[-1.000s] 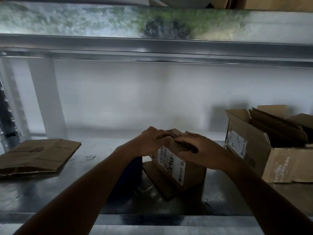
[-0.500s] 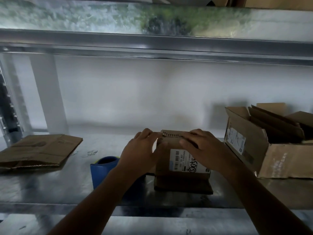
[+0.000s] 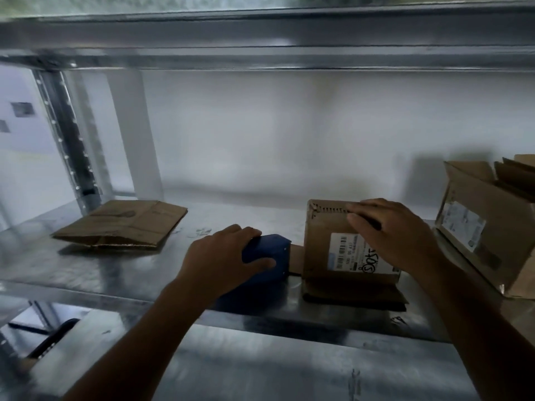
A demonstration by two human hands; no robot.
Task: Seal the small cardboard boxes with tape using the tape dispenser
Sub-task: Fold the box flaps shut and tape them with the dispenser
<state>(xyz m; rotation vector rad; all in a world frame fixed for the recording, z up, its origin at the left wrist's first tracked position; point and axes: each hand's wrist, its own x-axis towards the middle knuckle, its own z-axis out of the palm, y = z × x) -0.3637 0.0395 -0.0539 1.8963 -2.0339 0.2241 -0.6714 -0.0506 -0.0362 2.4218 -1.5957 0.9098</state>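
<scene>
A small brown cardboard box [image 3: 321,244] with a white barcode label stands on the metal shelf [image 3: 72,273], right of centre. My right hand [image 3: 396,235] lies over its top and front, fingers stretched along the closed top edge. Just left of the box sits a blue tape dispenser [image 3: 267,256]. My left hand [image 3: 223,256] grips it from above, fingers over its far side and thumb curled along its near side. A flap of the box lies flat under it at the shelf's front.
A flattened cardboard piece [image 3: 121,224] lies at the left of the shelf. A larger open cardboard box [image 3: 489,227] with a label stands at the right edge. A metal upright [image 3: 66,134] rises at the back left; another shelf beam runs overhead.
My left hand left the small box and moved left onto the blue tape dispenser, which it now grips. My right hand stays on the box. The view shifted left.
</scene>
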